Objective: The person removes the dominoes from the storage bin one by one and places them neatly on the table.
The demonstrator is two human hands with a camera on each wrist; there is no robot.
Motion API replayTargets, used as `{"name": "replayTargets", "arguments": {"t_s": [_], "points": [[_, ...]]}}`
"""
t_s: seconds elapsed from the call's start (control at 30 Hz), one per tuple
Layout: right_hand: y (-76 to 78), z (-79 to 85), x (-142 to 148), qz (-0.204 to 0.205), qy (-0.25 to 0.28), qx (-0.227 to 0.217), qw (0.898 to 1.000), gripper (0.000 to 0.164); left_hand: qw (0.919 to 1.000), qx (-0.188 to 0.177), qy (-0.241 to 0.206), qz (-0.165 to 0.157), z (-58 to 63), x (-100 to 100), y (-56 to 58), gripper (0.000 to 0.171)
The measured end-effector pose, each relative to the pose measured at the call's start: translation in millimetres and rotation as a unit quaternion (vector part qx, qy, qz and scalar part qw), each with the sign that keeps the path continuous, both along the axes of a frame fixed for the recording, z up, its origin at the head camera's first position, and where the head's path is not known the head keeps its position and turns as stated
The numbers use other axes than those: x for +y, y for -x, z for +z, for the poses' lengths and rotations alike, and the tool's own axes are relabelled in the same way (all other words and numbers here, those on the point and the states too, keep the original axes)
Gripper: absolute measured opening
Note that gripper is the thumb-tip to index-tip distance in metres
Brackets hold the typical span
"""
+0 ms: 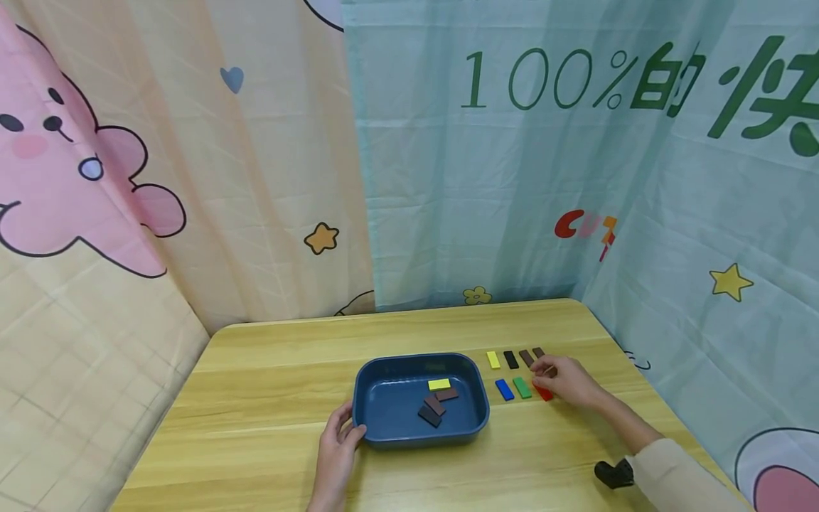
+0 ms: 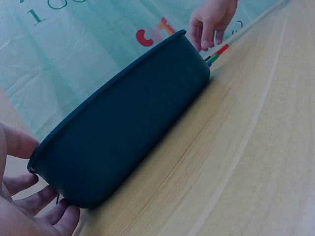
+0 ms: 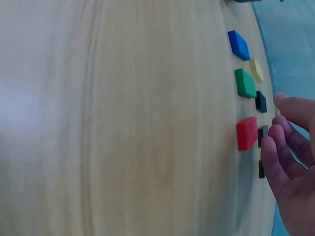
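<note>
My left hand (image 1: 335, 451) holds the near-left corner of a dark blue rectangular basin (image 1: 419, 439), fingers against its outer wall (image 2: 118, 123). Inside the basin lie a yellow block (image 1: 439, 385), two brown blocks (image 1: 446, 394) and a black block (image 1: 429, 416). My right hand (image 1: 566, 380) hovers with loosely bent fingers over a red block (image 3: 247, 133), nothing seen between thumb and fingertips. Beside the red block lie a green block (image 1: 522, 387) and a blue block (image 1: 504, 390). Behind are a yellow block (image 1: 493, 360), a black block (image 1: 510, 360) and two brown blocks (image 1: 527, 358), one partly covered by the hand.
The wooden table (image 1: 256, 412) carries the basin at its middle and the flat blocks in two rows on the right. A patterned curtain (image 1: 486, 178) surrounds the table's back and sides. A black object (image 1: 613, 474) sits by the right sleeve cuff.
</note>
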State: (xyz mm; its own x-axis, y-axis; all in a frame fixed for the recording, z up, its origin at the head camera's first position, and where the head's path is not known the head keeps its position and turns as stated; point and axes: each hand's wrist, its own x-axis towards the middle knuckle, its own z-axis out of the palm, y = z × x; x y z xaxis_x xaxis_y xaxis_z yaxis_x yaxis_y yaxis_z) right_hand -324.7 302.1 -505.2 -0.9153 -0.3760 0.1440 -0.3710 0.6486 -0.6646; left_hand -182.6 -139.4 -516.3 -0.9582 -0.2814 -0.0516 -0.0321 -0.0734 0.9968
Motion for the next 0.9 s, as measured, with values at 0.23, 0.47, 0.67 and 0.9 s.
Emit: {"name": "replayTargets", "arguments": {"t_s": [0.23,0.47,0.67,0.9], "points": [[4.7,18.3,-19,0.014,0.000,-0.009,1.000,0.016,1.0000,0.006,0.002,0.002,1.8,0,-0.6,0.054],[10.2,31.5,-38,0.061,-0.020,0.016,0.998,0.017,1.0000,-0.008,0.004,0.001,3.1,1,1.0,0.053],[12.4,41.8,-56,0.100,-0.024,0.030,0.994,0.019,1.0000,-0.005,0.001,0.000,1.8,1,0.6,0.053],[15.5,53.7,-78,0.124,-0.026,0.042,0.991,0.015,1.0000,-0.001,0.001,0.000,1.0,1,-0.5,0.053]]}}
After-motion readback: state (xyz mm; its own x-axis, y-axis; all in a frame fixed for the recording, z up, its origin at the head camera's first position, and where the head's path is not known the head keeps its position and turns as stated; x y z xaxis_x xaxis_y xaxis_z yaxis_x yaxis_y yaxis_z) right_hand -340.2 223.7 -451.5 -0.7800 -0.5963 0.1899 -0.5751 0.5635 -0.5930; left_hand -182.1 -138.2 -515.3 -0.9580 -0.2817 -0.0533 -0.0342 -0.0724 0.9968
